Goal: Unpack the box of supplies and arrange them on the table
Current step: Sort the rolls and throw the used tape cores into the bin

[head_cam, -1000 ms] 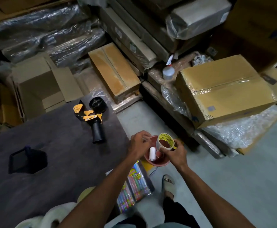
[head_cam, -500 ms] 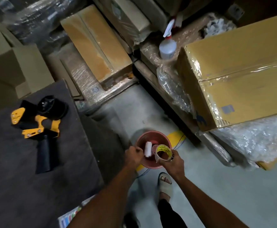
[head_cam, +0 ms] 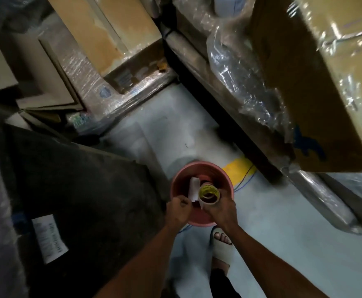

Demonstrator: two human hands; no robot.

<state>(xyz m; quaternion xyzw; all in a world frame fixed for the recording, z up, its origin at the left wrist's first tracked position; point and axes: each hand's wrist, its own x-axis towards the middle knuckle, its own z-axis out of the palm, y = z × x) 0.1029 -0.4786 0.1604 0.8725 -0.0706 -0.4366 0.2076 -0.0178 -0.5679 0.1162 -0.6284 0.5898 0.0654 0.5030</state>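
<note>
Left hand point(head_cam: 179, 208) grips pink bowl point(head_cam: 201, 175) rim, knuckles up; right hand point(head_cam: 221, 211) grips tape roll point(head_cam: 209, 193) above it.

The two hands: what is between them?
Head view: between the left hand and right hand stand a white roll and a tape roll, over the pink bowl.

The scene was dim and softly blurred; glare glinted off the plastic wrap point(head_cam: 246, 82), the dark surface point(head_cam: 79, 190) sank into shadow, and the edges bowed.
</note>
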